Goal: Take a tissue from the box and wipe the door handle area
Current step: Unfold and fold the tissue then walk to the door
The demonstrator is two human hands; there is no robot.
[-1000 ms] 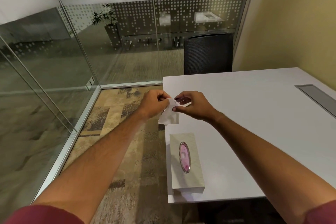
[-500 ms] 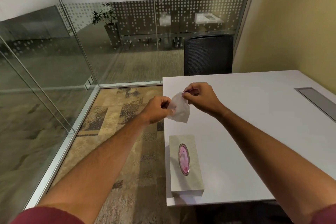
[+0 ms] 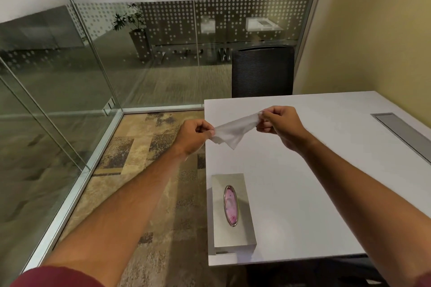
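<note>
A white tissue [image 3: 234, 131] is stretched in the air between my two hands, above the near left part of the white table [image 3: 326, 170]. My left hand [image 3: 193, 135] pinches its left corner and my right hand [image 3: 278, 123] pinches its right end. Below them, near the table's front left corner, lies a silver tissue box [image 3: 242, 228] with an oval opening that shows pink inside. No door handle is in view.
Glass walls [image 3: 70, 77] with metal frames stand to the left and ahead. A dark chair [image 3: 262, 71] is at the table's far edge. A grey cable flap [image 3: 405, 135] lies in the tabletop at right. Patterned carpet [image 3: 140, 158] covers the floor on the left.
My hands have moved apart, the right one to the right, and the crumpled tissue is now pulled out into a stretched sheet between them.
</note>
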